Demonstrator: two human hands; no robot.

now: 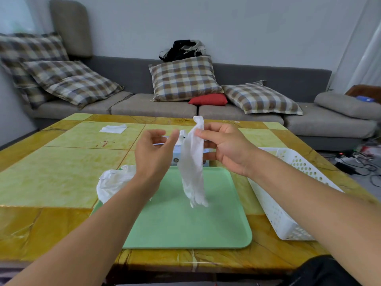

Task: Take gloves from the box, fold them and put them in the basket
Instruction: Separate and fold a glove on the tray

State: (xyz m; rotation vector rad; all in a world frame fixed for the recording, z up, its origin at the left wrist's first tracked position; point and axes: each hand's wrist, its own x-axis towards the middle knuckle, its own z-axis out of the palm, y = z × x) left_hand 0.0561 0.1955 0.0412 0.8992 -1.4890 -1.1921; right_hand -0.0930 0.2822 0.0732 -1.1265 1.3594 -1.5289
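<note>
Right hand [224, 147], centre-right of frame: pinching a thin white glove [192, 162] near its cuff, glove hanging limp above the green tray [185, 223], fingertips of the glove dangling just over the tray surface. Left hand [154, 153], centre: fingers loosely spread, holding nothing, just beside the glove. Glove box [177, 155] mostly hidden behind both hands. White basket [288, 203] at right of frame on the bench [51, 172]; contents not visible. Crumpled white heap [113, 182] at the tray's left edge.

Risks, as judged: flimsy film clinging to itself or twisting while laid down, spoiling a clean fold; light pinch slipping; a careless sweep of the left forearm dragging the crumpled heap across the tray.
</note>
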